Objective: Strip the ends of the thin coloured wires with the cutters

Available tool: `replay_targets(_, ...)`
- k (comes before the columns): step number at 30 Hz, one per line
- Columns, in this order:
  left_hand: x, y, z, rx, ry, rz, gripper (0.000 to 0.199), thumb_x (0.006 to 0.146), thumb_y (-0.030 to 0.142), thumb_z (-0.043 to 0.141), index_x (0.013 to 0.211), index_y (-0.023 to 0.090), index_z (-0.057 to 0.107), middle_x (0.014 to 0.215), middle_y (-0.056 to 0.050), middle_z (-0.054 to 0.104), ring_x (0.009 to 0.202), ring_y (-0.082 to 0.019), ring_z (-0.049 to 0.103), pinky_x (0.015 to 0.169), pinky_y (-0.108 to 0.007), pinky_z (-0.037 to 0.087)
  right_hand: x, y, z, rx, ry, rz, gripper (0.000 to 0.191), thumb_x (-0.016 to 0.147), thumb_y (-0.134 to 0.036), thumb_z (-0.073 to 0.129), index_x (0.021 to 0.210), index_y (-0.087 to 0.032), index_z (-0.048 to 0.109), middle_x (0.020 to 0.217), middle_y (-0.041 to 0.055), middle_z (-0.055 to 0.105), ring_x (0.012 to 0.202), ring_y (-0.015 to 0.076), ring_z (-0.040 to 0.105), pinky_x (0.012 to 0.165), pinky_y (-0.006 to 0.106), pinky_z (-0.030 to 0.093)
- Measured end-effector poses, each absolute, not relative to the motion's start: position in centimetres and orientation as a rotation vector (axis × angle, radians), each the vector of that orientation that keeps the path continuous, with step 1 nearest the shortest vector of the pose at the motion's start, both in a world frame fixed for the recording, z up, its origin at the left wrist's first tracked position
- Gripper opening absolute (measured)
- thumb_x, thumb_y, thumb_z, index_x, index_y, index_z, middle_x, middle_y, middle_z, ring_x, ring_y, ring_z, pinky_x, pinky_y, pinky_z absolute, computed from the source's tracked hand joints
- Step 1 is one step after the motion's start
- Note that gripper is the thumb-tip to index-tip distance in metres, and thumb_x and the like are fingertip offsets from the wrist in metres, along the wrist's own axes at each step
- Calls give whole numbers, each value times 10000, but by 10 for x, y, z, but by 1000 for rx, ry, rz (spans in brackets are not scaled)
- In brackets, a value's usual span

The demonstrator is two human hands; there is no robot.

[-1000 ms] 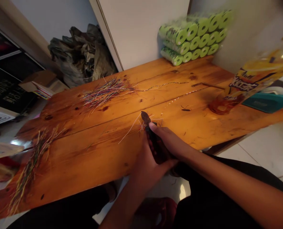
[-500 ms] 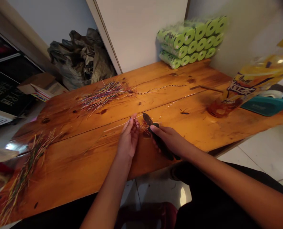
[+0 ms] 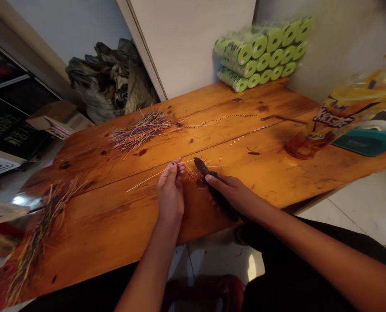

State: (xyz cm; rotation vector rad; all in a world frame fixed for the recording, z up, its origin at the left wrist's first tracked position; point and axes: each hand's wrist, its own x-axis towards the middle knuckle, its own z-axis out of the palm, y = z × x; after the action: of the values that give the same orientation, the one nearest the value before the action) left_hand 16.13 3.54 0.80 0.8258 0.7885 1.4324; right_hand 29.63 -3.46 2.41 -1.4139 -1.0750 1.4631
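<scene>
My left hand (image 3: 171,184) pinches a thin pale wire (image 3: 144,181) between thumb and fingers, its long end reaching left over the table. The wire's other end runs right to the jaw tips of dark pliers (image 3: 200,167). Around the handles of these pliers my right hand (image 3: 227,188) is closed, thumb on top. Below the jaws lies a small heap of short coloured wire bits (image 3: 194,172). Behind my hands is a bundle of multicoloured wires (image 3: 144,130), and a second bundle of wires (image 3: 41,236) rests at the left edge.
A tilted-looking drink bottle (image 3: 329,121) stands on the right of the wooden table (image 3: 115,234), beside a teal box (image 3: 362,141). Green wrapped rolls (image 3: 261,54) are stacked at the back. Two thin bead-like strands (image 3: 225,117) lie mid-table. A cardboard box (image 3: 58,117) sits beyond the left edge.
My left hand has drawn a little left, away from the pliers, and more wire shows between hand and jaws. The pliers stay almost in place.
</scene>
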Motion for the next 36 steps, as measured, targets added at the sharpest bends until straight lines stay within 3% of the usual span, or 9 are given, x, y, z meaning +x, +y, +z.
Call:
replay_targets(9, 166, 34, 6, 958, 940, 1485, 197, 759, 318, 633, 887, 179, 689, 961, -33, 681, 791, -77, 605, 781, -220, 467, 303, -37, 35, -1220, -843, 1747, 369, 868, -517, 468, 791, -174, 578, 676, 46, 629, 561, 147, 576, 535, 259, 463)
replay_targets(17, 167, 33, 1, 1089, 940, 1388, 198, 806, 306, 572, 933, 226, 701, 1113, -35, 667, 1064, -142, 585, 968, -304, 406, 291, -40, 35, -1180, -891, 1777, 408, 880, -521, 445, 735, -169, 591, 676, 53, 624, 553, 138, 569, 537, 259, 458)
replay_targets(25, 168, 30, 2, 1169, 974, 1286, 320, 833, 377, 533, 1093, 230, 650, 1078, -57, 674, 1055, -176, 591, 924, -337, 440, 288, -35, 34, -1238, -864, 1752, 387, 902, -480, 430, 734, -162, 573, 653, 49, 608, 540, 135, 562, 564, 273, 468)
replay_targets(31, 169, 31, 2, 1171, 910, 1246, 303, 838, 378, 530, 1089, 261, 653, 1161, -42, 644, 1183, -201, 515, 1008, -369, 376, 288, -33, 32, -1249, -906, 1717, 388, 900, -475, 435, 715, -163, 574, 641, 40, 604, 521, 125, 553, 542, 262, 462)
replay_targets(36, 167, 32, 2, 1229, 913, 1259, 276, 833, 352, 541, 1075, 290, 659, 1340, 5, 523, 1290, -199, 407, 1077, -351, 292, 290, -32, 30, -1298, -980, 1670, 404, 870, -530, 455, 720, -171, 562, 634, 38, 605, 504, 132, 550, 505, 259, 455)
